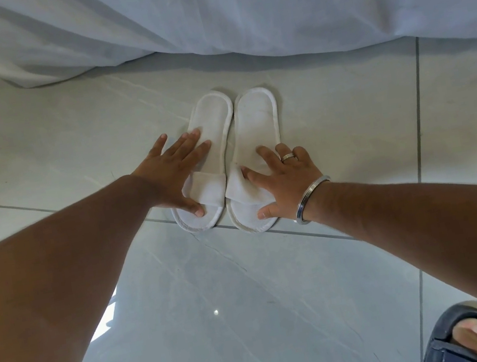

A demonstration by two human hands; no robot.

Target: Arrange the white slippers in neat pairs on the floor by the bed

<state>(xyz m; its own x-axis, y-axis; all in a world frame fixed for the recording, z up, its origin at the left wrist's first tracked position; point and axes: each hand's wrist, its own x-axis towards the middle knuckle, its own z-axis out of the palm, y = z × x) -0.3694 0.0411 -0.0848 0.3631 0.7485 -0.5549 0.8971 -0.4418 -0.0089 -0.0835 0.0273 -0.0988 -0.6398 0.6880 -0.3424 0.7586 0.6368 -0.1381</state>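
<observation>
Two white open-toe slippers lie side by side on the pale tiled floor, heels toward the bed, toes toward me. The left slipper (211, 122) has my left hand (174, 175) lying flat along its left edge, fingers spread, thumb on the toe end. The right slipper (256, 114) has my right hand (286, 180) pressed flat on its strap and right edge, fingers spread, thumb near the toe. The two slippers touch along their inner edges. Neither hand is curled around a slipper.
A white bed sheet (264, 2) hangs down to the floor just beyond the slippers' heels. The glossy grey tile floor (221, 310) stretches toward me. My foot in a dark blue sandal (466, 341) stands at the bottom right.
</observation>
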